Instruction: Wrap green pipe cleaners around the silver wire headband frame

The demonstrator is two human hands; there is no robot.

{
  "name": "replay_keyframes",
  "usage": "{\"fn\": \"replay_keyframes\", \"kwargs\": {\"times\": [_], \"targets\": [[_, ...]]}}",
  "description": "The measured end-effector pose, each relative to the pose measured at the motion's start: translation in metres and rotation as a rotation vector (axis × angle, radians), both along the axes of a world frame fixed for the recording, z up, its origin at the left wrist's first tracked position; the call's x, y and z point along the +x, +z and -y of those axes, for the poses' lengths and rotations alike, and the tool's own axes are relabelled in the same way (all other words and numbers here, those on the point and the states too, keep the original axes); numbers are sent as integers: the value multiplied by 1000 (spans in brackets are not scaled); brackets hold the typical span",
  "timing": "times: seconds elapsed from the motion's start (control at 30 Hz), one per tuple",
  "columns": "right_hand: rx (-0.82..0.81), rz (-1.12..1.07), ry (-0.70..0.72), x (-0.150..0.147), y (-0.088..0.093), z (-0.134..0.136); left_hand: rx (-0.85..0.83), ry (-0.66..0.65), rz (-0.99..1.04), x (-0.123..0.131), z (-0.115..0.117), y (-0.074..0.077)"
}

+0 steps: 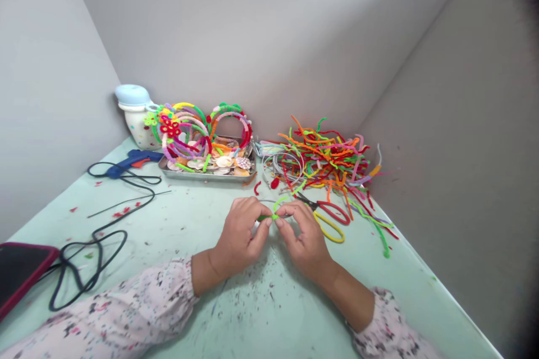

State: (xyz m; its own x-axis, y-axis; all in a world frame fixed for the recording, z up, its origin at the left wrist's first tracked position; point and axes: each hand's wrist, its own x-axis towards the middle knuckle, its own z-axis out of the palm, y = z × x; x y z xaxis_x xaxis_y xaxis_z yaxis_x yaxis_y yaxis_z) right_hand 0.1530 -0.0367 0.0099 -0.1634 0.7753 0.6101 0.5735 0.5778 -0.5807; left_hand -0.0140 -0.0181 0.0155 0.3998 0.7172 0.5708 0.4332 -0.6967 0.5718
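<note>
My left hand [242, 230] pinches a bright green pipe cleaner [278, 205] between thumb and fingertips. My right hand [307, 241] pinches the same pipe cleaner just beside it, so the fingertips nearly meet above the table. A light green end sticks up from between the hands. Behind the fingers shows a thin grey arc [266, 200], perhaps a metal headband; how the fingers hold it is hidden. Close by my right hand lie scissors [314, 205] with one red and one yellow handle.
A metal tray [206, 176] holds shells and pipe-cleaner-wrapped headbands [197, 118]. A tangled pipe cleaner pile [328, 151] lies at back right, near bare wire hoops [303, 165]. Leftward are a blue glue gun [126, 163], black cord [101, 235], lidded cup [137, 118] and red-edged device [25, 269].
</note>
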Motion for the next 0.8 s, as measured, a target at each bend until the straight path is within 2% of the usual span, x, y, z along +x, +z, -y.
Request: {"fn": "replay_keyframes", "kwargs": {"times": [0.4, 0.8], "targets": [[-87, -25, 44, 1, -2, 0, 23, -5, -20, 1, 1, 0], [-18, -17, 6, 0, -1, 0, 13, 0, -9, 1, 0, 1]]}}
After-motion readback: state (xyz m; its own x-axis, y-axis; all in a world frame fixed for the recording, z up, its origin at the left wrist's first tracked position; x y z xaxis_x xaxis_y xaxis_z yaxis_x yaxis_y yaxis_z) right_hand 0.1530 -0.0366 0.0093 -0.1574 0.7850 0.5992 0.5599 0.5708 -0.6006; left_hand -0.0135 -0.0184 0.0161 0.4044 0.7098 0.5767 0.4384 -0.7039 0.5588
